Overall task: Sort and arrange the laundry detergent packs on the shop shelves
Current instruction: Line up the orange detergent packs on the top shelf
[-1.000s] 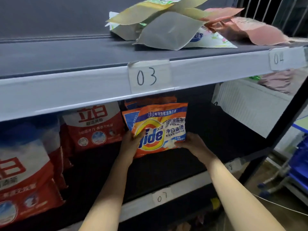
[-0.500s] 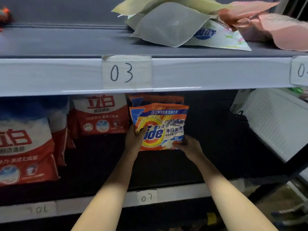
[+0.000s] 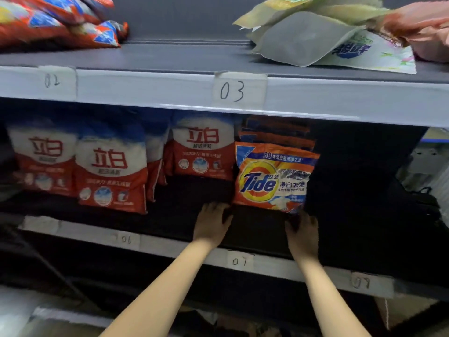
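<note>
Left hand point(image 3: 211, 222), right hand point(image 3: 302, 231) flat below Tide pack point(image 3: 274, 177)

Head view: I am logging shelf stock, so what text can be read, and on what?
"02", "03": paper tags on the upper shelf edge.
"06", "07", "09": tags on the lower shelf edge; "06" and "09" are faint.
"Tide", "30", "净白去渍": orange pack.
"立白": red and white packs.
Small print on the packs and the blue logo on the white pouch: too blurred.
</note>
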